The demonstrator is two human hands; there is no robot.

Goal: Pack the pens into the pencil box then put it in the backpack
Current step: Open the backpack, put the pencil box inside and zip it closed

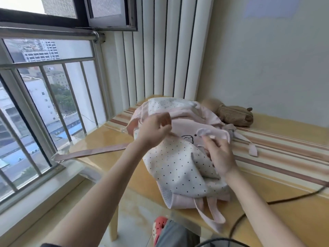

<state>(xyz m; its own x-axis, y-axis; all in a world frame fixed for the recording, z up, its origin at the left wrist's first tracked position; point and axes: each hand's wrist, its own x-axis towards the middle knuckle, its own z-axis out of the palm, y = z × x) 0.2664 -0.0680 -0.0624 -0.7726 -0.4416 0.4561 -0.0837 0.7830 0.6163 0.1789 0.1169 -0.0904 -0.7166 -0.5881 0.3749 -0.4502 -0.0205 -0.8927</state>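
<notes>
Backpack: we see the pink-and-white dotted backpack lying on its side at the centre of the frame, on the yellow table, its straps trailing toward the lower centre.
Left hand: our left hand sits at the centre, a little left of the middle, over the upper part of the backpack; its fingers are curled closed and pinch the pink fabric near the opening.
Right hand: our right hand is just right of centre, resting against the backpack's right side; its fingers are bent and pinched on a small pale tab or pull, blurred, so we cannot tell exactly what it is.
Backpack and hands: the backpack lies between and under both hands, the left hand on its far upper edge, the right hand on its nearer right edge.
Pencil box and pens: we cannot make them out anywhere in view.
Long strap: a pink strap runs from the backpack toward the left, across the table edge.
Soft toy: a brown plush toy lies behind the backpack, right of centre, near the wall.
Cable: a dark cable crosses the table at the lower right.
Shoe: a red shoe shows at the bottom centre.
Window: a barred window fills the left of the frame.
</notes>
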